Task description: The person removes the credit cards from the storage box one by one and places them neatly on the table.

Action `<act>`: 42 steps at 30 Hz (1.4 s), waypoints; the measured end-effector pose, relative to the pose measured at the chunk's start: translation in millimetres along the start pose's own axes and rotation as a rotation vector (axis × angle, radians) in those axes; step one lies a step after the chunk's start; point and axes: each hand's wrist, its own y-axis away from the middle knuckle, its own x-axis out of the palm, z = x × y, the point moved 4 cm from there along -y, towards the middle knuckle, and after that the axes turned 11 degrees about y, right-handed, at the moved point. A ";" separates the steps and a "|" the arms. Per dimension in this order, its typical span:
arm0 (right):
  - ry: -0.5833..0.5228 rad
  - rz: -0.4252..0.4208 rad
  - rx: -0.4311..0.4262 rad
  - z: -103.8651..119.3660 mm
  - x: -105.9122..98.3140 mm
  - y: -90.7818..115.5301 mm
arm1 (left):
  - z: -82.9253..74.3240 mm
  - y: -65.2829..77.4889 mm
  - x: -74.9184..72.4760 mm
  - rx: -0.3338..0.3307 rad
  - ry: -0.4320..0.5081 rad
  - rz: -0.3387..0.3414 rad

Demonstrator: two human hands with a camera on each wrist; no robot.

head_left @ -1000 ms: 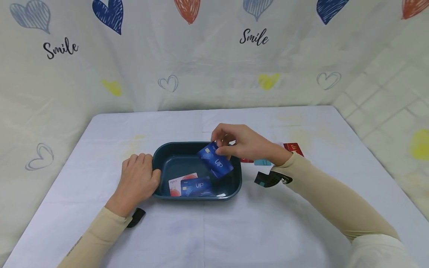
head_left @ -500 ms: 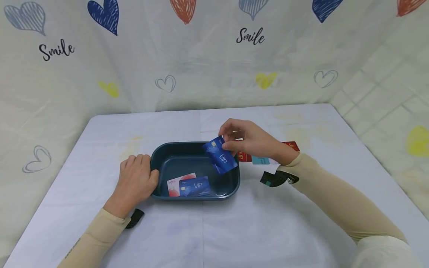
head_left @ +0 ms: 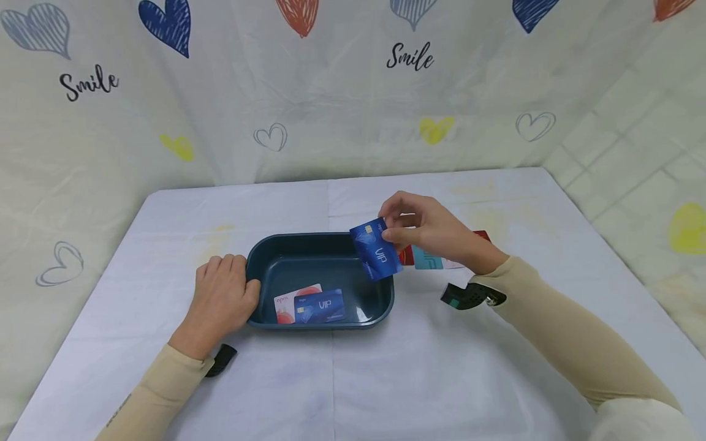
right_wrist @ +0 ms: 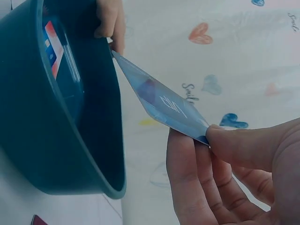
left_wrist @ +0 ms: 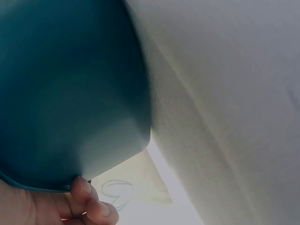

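Note:
My right hand (head_left: 427,229) pinches a blue VIP card (head_left: 375,250) between thumb and fingers, above the right end of a dark teal tray (head_left: 309,240). In the right wrist view the held card (right_wrist: 159,101) slants up from the fingertips, higher than the tray's rim. My left hand (head_left: 217,300) grips the tray's left rim, and its fingertips show at the edge in the left wrist view. Inside the tray lie a second blue VIP card (head_left: 325,306) and, partly under it, a white and red card (head_left: 284,303).
Right of the tray, partly hidden behind my right hand, several cards lie on the white-covered table (head_left: 469,355): a red card (head_left: 407,256), a light blue card (head_left: 427,260) and others. A cloth printed with hearts (head_left: 270,136) hangs behind the table.
My right hand has moved to the right with the blue VIP card, from over the tray's inside to its right rim. The left hand keeps its hold on the tray.

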 end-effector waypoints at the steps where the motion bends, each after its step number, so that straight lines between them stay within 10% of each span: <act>1: -0.012 -0.002 0.012 -2.4 -1.0 0.9 | 0.1 0.0 0.0 0.001 0.001 -0.002; 42: -0.146 -0.041 0.190 -87.1 -12.1 40.0 | 1.8 -2.8 4.1 -0.003 -0.003 0.004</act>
